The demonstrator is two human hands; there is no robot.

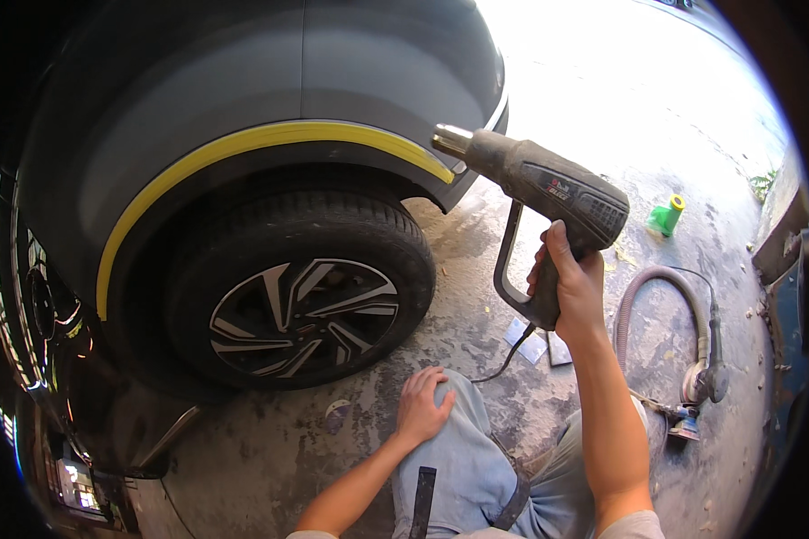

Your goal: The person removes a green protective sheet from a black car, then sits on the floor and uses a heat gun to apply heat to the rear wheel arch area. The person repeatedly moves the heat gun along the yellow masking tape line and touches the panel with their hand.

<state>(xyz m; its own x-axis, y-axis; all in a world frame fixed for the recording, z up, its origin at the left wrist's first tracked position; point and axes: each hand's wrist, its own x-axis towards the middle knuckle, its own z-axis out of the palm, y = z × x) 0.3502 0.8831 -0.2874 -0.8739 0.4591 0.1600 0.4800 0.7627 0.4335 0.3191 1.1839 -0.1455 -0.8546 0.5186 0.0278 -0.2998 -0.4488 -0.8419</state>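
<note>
Grey concrete floor (pixel 252 458); curved yellow strip (pixel 279 134) already edges dark-grey fender (pixel 225 85), remainder unclear; right hand (pixel 573 283) clasps black pistol-shaped heat gun (pixel 562 184); left hand (pixel 424 406) spread, empty.

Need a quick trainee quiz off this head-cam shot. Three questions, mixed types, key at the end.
1. Which hand grips the heat gun? A) left B) right C) both
2. True or false: the left hand lies on the person's knee.
3. What colour is the strip that curves above the tyre?

Key:
1. B: the right hand is wrapped around its handle.
2. True.
3. Yellow.
</note>
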